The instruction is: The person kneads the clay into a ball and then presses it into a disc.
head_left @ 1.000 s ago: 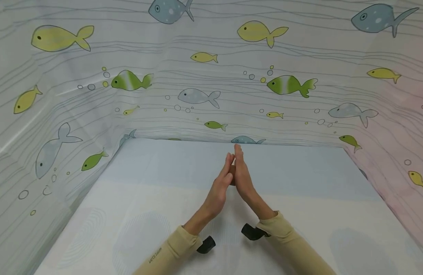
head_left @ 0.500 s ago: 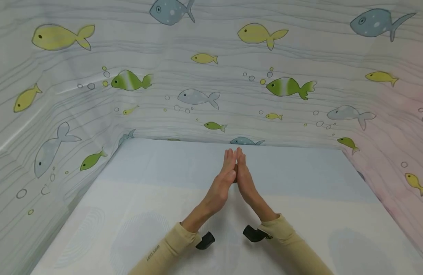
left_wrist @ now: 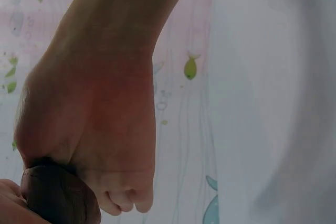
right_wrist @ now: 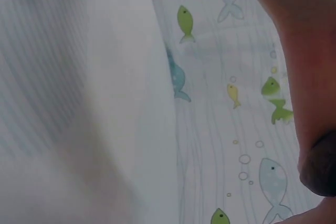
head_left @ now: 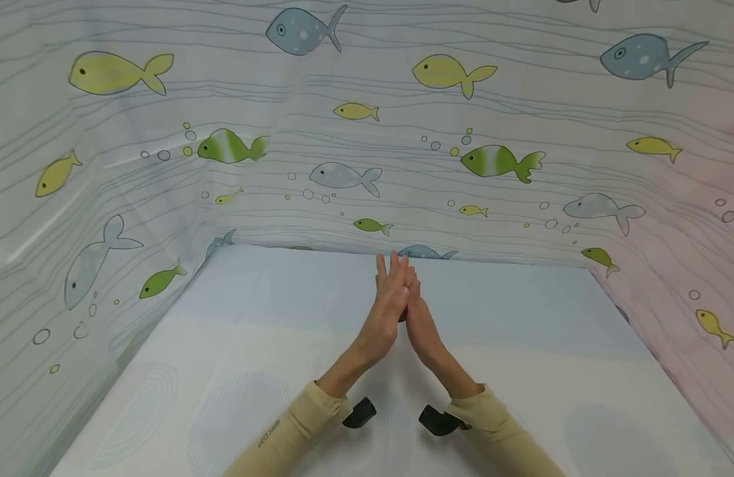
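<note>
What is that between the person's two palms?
A small dark brown lump sits pressed between the left hand and the right hand. The left wrist view shows it best; what it is made of is unclear.

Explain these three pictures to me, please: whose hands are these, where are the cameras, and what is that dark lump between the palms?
No machine here: a person in tan sleeves works with bare hands. The wide picture comes from a camera on the head, looking down at a pale table walled by a fish-print curtain. The two black pieces near the cuffs are probably the wrist cameras, which give the two close-ups.

The left hand and right hand are pressed together, palm to palm, fingers straight and pointing away. Between them sits a small dark brown lump, which also shows at the edge of the right wrist view. What it is made of cannot be told. I see nothing else lying on the table.
</note>
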The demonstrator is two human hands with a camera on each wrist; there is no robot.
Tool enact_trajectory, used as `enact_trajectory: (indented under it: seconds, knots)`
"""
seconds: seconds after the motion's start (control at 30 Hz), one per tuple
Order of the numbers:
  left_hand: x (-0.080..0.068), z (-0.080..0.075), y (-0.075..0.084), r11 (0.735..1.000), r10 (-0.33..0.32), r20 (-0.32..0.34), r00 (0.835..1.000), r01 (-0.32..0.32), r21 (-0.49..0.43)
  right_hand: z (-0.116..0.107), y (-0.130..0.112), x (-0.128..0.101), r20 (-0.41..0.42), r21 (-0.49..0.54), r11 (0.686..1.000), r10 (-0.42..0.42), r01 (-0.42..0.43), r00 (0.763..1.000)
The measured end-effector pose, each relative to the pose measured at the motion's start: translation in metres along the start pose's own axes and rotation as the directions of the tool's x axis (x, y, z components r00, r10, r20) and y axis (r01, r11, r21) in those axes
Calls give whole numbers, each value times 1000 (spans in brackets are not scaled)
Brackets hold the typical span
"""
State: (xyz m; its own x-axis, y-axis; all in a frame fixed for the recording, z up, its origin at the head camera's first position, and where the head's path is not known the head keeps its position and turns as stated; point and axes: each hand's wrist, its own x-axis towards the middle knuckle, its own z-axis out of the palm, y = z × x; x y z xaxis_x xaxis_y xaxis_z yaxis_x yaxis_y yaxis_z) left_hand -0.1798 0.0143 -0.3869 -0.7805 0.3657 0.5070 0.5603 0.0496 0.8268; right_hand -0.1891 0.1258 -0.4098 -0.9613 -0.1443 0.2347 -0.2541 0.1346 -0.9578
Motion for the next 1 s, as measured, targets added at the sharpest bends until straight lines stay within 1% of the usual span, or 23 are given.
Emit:
enact_trajectory:
  seconds: [0.07, 0.17, 0.33, 0.47, 0.53, 0.6, 0.7, 0.87, 1.0]
  knots:
    - [3, -2, 0, 1000, 0, -18, 1000, 0, 3, 2, -2, -2, 4, 4, 1000, -7, 7, 1000]
    - [10, -7, -1, 1000, -4, -56, 998, 3, -8, 7, -5, -7, 18, -21, 999, -39, 39, 999]
    - [20, -17, -3, 999, -46, -113, 993, 43, -31, 14, -10, -17, 52, -58, 995, -79, 82, 995]
    - [26, -24, -8, 995, -90, -132, 987, 83, -55, 17, -12, -23, 94, -72, 985, -148, 155, 985]
    - [30, -28, -11, 995, -89, -136, 987, 81, -64, 19, -13, -26, 115, -66, 982, -170, 178, 979]
    - [33, -31, -15, 994, -92, -138, 986, 83, -67, 20, -15, -27, 133, -51, 984, -165, 173, 977]
    - [36, -36, -21, 991, -111, -138, 984, 100, -86, 23, -17, -31, 158, -34, 991, -125, 132, 980]
    - [32, -40, -31, 979, -177, -131, 975, 162, -121, 29, -19, -41, 166, -21, 997, -73, 77, 983]
    - [29, -40, -33, 975, -193, -131, 972, 175, -137, 32, -21, -45, 156, -8, 997, -78, 80, 985]
